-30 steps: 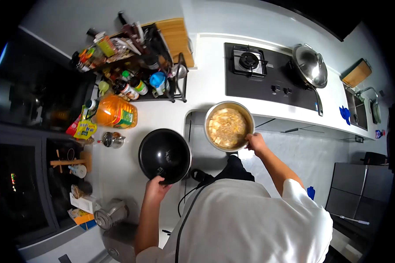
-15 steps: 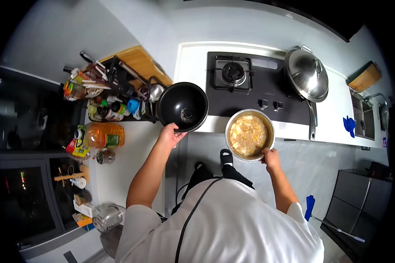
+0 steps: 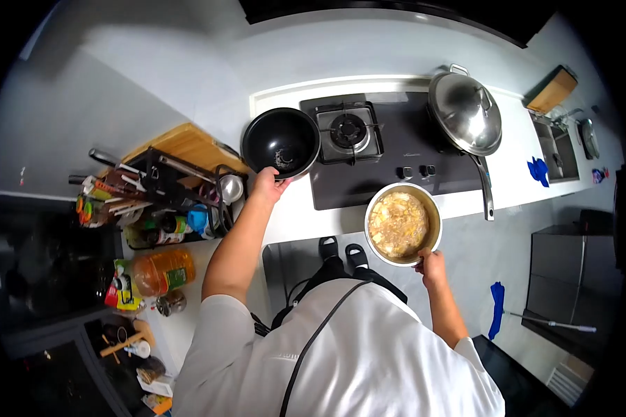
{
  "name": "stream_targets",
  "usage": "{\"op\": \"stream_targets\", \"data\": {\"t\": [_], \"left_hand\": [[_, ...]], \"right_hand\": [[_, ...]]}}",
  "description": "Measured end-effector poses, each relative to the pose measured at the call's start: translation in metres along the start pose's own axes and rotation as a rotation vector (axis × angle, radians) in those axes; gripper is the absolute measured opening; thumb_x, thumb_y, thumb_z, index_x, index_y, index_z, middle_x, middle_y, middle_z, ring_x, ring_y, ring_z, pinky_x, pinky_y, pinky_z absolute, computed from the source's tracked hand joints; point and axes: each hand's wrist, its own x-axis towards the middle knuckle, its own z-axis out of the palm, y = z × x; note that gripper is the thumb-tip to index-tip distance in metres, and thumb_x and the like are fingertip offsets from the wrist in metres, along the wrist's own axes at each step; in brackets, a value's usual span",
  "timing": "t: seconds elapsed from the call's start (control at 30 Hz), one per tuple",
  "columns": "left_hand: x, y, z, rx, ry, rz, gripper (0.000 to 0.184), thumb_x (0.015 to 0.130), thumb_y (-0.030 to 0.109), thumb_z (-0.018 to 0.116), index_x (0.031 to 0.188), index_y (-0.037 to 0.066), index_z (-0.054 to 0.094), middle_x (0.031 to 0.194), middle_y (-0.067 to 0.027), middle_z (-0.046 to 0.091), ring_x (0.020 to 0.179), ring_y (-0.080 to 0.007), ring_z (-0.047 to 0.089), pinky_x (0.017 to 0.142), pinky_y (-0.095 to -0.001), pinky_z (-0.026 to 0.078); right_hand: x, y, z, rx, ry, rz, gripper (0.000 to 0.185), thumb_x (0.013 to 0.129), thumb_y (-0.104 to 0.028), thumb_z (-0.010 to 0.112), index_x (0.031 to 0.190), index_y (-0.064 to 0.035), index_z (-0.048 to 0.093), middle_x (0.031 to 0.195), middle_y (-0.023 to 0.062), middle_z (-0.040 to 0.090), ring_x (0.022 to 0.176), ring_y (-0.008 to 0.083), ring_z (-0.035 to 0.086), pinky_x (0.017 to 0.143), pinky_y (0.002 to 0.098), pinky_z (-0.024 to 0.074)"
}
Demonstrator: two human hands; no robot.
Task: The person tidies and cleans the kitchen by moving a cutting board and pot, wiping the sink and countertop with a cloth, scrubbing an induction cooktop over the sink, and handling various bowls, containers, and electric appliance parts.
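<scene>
My left hand (image 3: 270,186) grips the near rim of a black round pot (image 3: 280,142), which holds no food and is by the left edge of the stove. A few light marks show on its inner bottom. My right hand (image 3: 430,267) is closed on the near rim of a silver pot (image 3: 403,224). That pot contains pale, chunky food in brownish liquid and is in front of the stove, at the counter's edge. Behind the two pots lies the black gas stove (image 3: 396,139), with an uncovered burner (image 3: 348,132) just right of the black pot.
A lidded wok (image 3: 464,115) sits on the stove's right side, its handle pointing toward me. Farther right are a sink (image 3: 558,149) and blue cloth (image 3: 538,172). At left stand a rack of bottles and utensils (image 3: 160,181) and a large oil bottle (image 3: 163,271).
The black pot has moved from above the left counter, past the rack, to the stove's left side. The silver pot has moved right along the stove's front. My body has turned and shifted.
</scene>
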Motion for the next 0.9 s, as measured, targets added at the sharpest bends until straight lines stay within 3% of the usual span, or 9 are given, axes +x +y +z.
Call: {"op": "stream_targets", "data": {"t": [0.17, 0.27, 0.4, 0.5, 0.63, 0.73, 0.77, 0.87, 0.9], "left_hand": [[0.042, 0.016, -0.005, -0.014, -0.04, 0.053, 0.04, 0.082, 0.002, 0.049, 0.121, -0.003, 0.049, 0.116, -0.0203, 0.057, 0.106, -0.0364, 0.06, 0.085, -0.0417, 0.06], [0.064, 0.025, -0.018, -0.049, -0.139, -0.076, 0.045, 0.079, 0.003, 0.053, 0.124, 0.0, 0.05, 0.119, -0.0164, 0.057, 0.104, -0.0359, 0.06, 0.085, -0.0419, 0.06], [0.045, 0.034, -0.005, 0.025, -0.08, 0.023, 0.035, 0.087, 0.008, 0.053, 0.119, -0.006, 0.052, 0.11, -0.0194, 0.059, 0.1, -0.0326, 0.062, 0.08, -0.0371, 0.061], [0.039, 0.037, -0.007, 0.075, -0.087, -0.072, 0.034, 0.094, 0.018, 0.059, 0.118, -0.005, 0.053, 0.109, -0.0185, 0.06, 0.098, -0.0306, 0.063, 0.08, -0.0368, 0.062], [0.034, 0.041, -0.002, 0.114, -0.119, -0.08, 0.052, 0.096, 0.042, 0.066, 0.122, -0.001, 0.052, 0.111, -0.0188, 0.059, 0.097, -0.0318, 0.063, 0.084, -0.0397, 0.059], [0.012, 0.035, 0.008, 0.126, -0.07, -0.024, 0.057, 0.093, 0.045, 0.07, 0.124, 0.002, 0.052, 0.116, -0.0184, 0.057, 0.101, -0.034, 0.061, 0.086, -0.0407, 0.058], [0.007, 0.032, 0.007, 0.115, -0.109, -0.004, 0.066, 0.088, 0.049, 0.074, 0.13, 0.004, 0.049, 0.127, -0.0207, 0.05, 0.108, -0.0354, 0.058, 0.088, -0.0414, 0.057], [0.007, 0.017, -0.002, 0.115, -0.105, -0.044, 0.091, 0.084, 0.053, 0.077, 0.146, 0.004, 0.03, 0.138, -0.0263, 0.035, 0.114, -0.0367, 0.054, 0.094, -0.0422, 0.055], [-0.002, 0.01, 0.001, 0.128, -0.054, -0.078, 0.105, 0.084, 0.053, 0.078, 0.153, 0.003, 0.015, 0.14, -0.028, 0.035, 0.118, -0.0386, 0.054, 0.095, -0.0433, 0.055]], "right_hand": [[0.0, 0.023, 0.003, 0.066, 0.048, -0.025, 0.017, 0.082, -0.013, 0.058, 0.083, 0.0041, 0.059, 0.065, 0.0135, 0.061, 0.05, 0.023, 0.059, 0.047, 0.0337, 0.0451], [-0.013, 0.026, -0.003, 0.09, 0.038, 0.01, 0.021, 0.082, -0.013, 0.058, 0.09, 0.0062, 0.059, 0.071, 0.0149, 0.064, 0.053, 0.0234, 0.062, 0.049, 0.0336, 0.0469], [-0.015, 0.034, 0.004, 0.143, 0.125, 0.016, 0.021, 0.082, -0.014, 0.058, 0.089, 0.0047, 0.062, 0.071, 0.0132, 0.066, 0.055, 0.0227, 0.063, 0.05, 0.0324, 0.0476], [-0.029, 0.022, 0.003, 0.173, 0.161, 0.019, 0.017, 0.083, -0.014, 0.058, 0.085, 0.0026, 0.063, 0.07, 0.0117, 0.064, 0.053, 0.0224, 0.061, 0.05, 0.0327, 0.0469], [-0.017, 0.019, 0.003, 0.142, 0.152, -0.02, 0.018, 0.083, -0.014, 0.057, 0.086, 0.0025, 0.063, 0.071, 0.0119, 0.065, 0.054, 0.022, 0.061, 0.051, 0.0332, 0.0477], [-0.005, 0.005, 0.005, 0.103, 0.123, 0.016, 0.021, 0.085, -0.014, 0.058, 0.091, 0.0051, 0.063, 0.073, 0.0134, 0.067, 0.057, 0.0223, 0.065, 0.051, 0.0326, 0.048], [0.001, 0.001, 0.006, 0.095, 0.095, 0.019, 0.022, 0.085, -0.014, 0.058, 0.092, 0.0056, 0.063, 0.073, 0.0137, 0.067, 0.057, 0.0227, 0.064, 0.051, 0.033, 0.0479], [0.018, -0.001, -0.002, 0.096, -0.004, -0.013, 0.024, 0.084, -0.015, 0.059, 0.093, 0.0067, 0.064, 0.072, 0.0146, 0.067, 0.056, 0.0229, 0.064, 0.051, 0.0343, 0.0484], [0.025, -0.003, -0.007, 0.09, -0.033, -0.012, 0.024, 0.084, -0.015, 0.06, 0.093, 0.0066, 0.064, 0.072, 0.0148, 0.067, 0.055, 0.0227, 0.063, 0.051, 0.0337, 0.0482]]}}
